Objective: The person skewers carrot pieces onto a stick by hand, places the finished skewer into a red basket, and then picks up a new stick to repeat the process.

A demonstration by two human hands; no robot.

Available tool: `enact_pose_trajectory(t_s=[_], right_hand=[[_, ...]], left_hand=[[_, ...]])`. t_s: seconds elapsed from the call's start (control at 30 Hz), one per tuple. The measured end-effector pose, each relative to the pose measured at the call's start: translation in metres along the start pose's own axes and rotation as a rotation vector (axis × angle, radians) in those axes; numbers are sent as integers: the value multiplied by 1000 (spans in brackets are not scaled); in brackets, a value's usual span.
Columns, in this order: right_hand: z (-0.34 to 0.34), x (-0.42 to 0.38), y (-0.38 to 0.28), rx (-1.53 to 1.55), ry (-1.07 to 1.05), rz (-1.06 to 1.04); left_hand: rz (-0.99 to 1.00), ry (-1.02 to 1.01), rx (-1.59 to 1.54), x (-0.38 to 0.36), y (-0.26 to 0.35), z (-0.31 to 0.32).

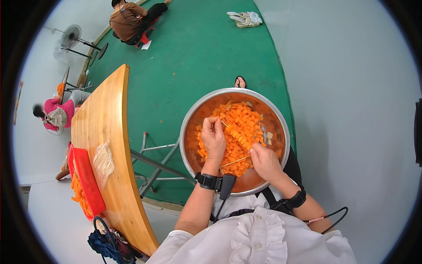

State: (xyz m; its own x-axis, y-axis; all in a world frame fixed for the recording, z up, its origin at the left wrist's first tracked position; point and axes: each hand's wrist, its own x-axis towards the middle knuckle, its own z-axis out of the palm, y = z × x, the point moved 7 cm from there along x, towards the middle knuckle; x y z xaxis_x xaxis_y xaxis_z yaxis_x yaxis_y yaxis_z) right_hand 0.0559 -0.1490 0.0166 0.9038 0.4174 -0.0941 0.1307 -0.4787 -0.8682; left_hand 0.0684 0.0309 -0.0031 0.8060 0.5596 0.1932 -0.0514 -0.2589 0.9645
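Note:
A large metal bowl (pixel 186 149) sits at my lap, heaped with orange carrot cubes (pixel 246 118). Over the heap, a row of cubes lies threaded on a thin wooden skewer (pixel 238 136). My left hand (pixel 213 137) is closed in a pinch at the skewer's upper left end. At its lower right end, my right hand (pixel 265 163) has thumb and fingers closed on it. Another bare stick (pixel 235 162) runs from under the right fingers down toward my left wrist. A few paler chunks (pixel 269 136) lie at the bowl's right side.
To the left stands a wooden table (pixel 115 185) with a red basket (pixel 88 180) of carrot pieces and a clear plastic bag (pixel 104 163). Metal legs (pixel 160 165) reach toward the bowl. Two people (pixel 127 20) sit farther off, near a fan (pixel 71 37). Shoes (pixel 246 19) lie by the right wall.

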Motion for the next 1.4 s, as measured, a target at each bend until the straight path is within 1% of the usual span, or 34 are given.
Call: enact_pose_trajectory(t_s=[0.07, 0.17, 0.27, 0.37, 0.47, 0.57, 0.67, 0.77, 0.83, 0.87, 0.9, 1.0, 1.03, 1.1, 1.13, 1.27, 1.3, 1.4], right_hand=[[5, 1, 8, 74, -25, 12], [10, 1, 16, 368, 15, -52], [25, -5, 24, 1048, -368, 530], [24, -7, 20, 1097, -384, 570], [28, -4, 32, 839, -294, 440], [5, -1, 9, -28, 120, -96], [-2, -1, -7, -144, -1, 50], [13, -2, 15, 44, 86, -138], [24, 0, 34, 762, -239, 323], [32, -7, 29, 1115, -402, 558], [28, -8, 21, 1160, -379, 563], [28, -7, 21, 1114, -364, 568], [24, -3, 21, 1078, -306, 532], [15, 6, 21, 1009, -189, 463], [15, 6, 20, 997, -185, 462], [14, 6, 21, 944, -194, 469], [17, 5, 24, 935, -194, 465], [17, 5, 23, 913, -180, 448]], left_hand=[[8, -7, 22, 0, 1, 0], [16, -23, 60, -1, 7, 0], [40, -35, 119, -2, 9, 1], [46, -43, 166, -3, 7, 0], [20, -39, 143, -3, 5, 0], [6, -42, 113, -2, 7, 3], [14, -53, 130, -2, 8, 4], [35, -57, 130, -1, 8, 3], [41, -63, 121, -2, 7, 2], [33, -66, 100, -2, 5, 2], [26, -69, 79, -2, 4, 3], [28, -135, 102, -8, 13, 9], [32, -166, 124, -12, 17, 14], [26, -178, 70, -22, 18, 23], [25, -192, 39, -25, 18, 29], [-198, -126, -300, -22, 2, 25], [-217, -163, -273, -21, 0, 24], [-265, -129, -320, -18, -7, 22]])
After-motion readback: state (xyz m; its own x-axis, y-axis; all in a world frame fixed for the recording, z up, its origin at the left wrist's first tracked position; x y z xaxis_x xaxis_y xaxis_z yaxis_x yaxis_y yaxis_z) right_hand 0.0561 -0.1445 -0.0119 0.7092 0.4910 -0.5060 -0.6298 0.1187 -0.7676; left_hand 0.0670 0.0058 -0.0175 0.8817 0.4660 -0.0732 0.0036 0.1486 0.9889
